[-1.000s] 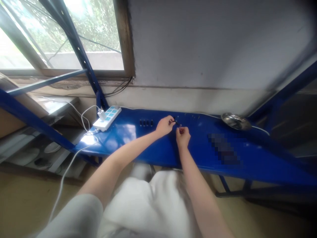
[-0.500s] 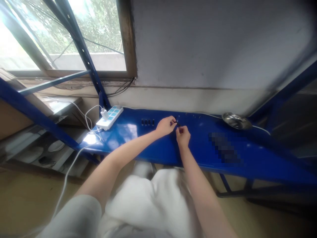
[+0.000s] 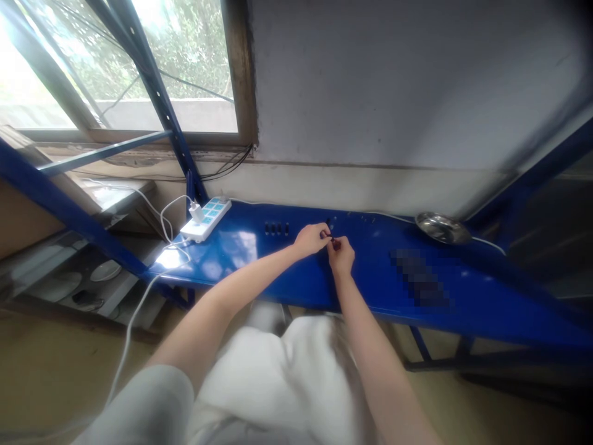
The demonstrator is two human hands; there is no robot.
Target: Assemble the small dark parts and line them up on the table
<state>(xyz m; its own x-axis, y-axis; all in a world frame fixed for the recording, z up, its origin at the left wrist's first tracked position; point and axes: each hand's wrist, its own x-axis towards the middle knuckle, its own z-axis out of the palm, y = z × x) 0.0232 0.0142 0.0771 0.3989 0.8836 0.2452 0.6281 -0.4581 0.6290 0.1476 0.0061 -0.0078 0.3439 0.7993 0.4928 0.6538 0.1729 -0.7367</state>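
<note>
My left hand [image 3: 312, 240] and my right hand [image 3: 341, 254] meet over the middle of the blue tabletop [image 3: 296, 281]. Both are closed, fingertips pinched on one small black piece [image 3: 332, 239] between them; it is too small and too covered for me to name its kind. Left of my left hand, several small black pieces [image 3: 279, 229] lie in a neat row. Just beyond my fingers are tiny pale bits [image 3: 335, 218], with more small bits [image 3: 364, 219] farther right.
A white power strip [image 3: 206, 221] with a plug and cable lies at the left. At the back right sits a shiny metal dish [image 3: 442, 227], and a blurred-out dark patch [image 3: 419, 278] is nearer. Blue rack posts [image 3: 173, 133] flank the table.
My left hand has come slightly down toward the right one, and the fingertips are closer together. Less of the small black piece shows between them.
</note>
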